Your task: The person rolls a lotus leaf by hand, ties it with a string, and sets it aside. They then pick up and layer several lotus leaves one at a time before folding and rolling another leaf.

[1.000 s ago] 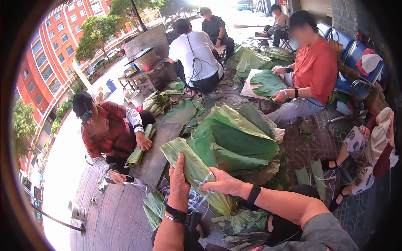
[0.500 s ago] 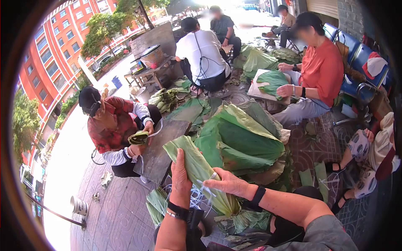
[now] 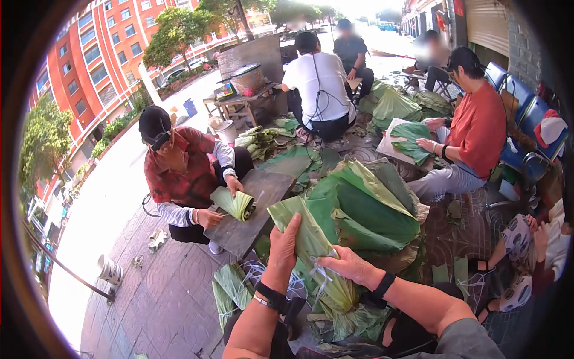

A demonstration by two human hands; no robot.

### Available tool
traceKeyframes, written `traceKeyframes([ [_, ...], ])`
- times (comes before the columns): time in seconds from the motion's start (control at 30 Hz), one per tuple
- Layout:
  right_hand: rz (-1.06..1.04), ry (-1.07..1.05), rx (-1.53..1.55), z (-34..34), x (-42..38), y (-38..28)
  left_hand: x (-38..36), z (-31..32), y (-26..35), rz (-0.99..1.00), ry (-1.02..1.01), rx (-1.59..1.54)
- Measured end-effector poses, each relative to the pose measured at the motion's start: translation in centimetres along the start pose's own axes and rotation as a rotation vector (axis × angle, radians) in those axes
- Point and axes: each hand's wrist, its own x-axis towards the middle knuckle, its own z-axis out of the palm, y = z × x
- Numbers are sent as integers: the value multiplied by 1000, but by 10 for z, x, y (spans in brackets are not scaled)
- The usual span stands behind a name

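A long folded bundle of large green leaves (image 3: 304,236) is held up at an angle, tied round its lower part with white string (image 3: 323,270). My left hand (image 3: 283,244) grips the bundle's left side, thumb along its edge. My right hand (image 3: 351,265) is closed on its right side, thumb by the string. Behind the bundle rises a big heap of broad leaves (image 3: 365,206). More tied leaf bundles (image 3: 230,291) lie on the paving by my left forearm, beside loose white string (image 3: 296,286).
A co-worker in a red patterned shirt (image 3: 185,158) handles a leaf roll (image 3: 238,204) on a wooden board (image 3: 254,224). Another in a red top (image 3: 478,125) flattens leaves on a board (image 3: 390,145). Blue chairs (image 3: 517,113) stand right; a white bucket (image 3: 110,270) sits left.
The view has swung left, so the scene sits further right. My hands keep hold of the bundle. The left co-worker's leaf roll has gone from raised in the hands down onto the board.
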Motion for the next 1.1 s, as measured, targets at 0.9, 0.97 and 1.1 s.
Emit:
traceKeyframes([
  [0.9,65,66,67,-3,14,-2,-11,6,-19,1,3,67],
  [0.97,67,84,179,-11,19,1,-12,3,-31,-90,-149,33],
  [1.1,79,77,236,-17,20,4,-17,10,-33,-148,-178,18],
])
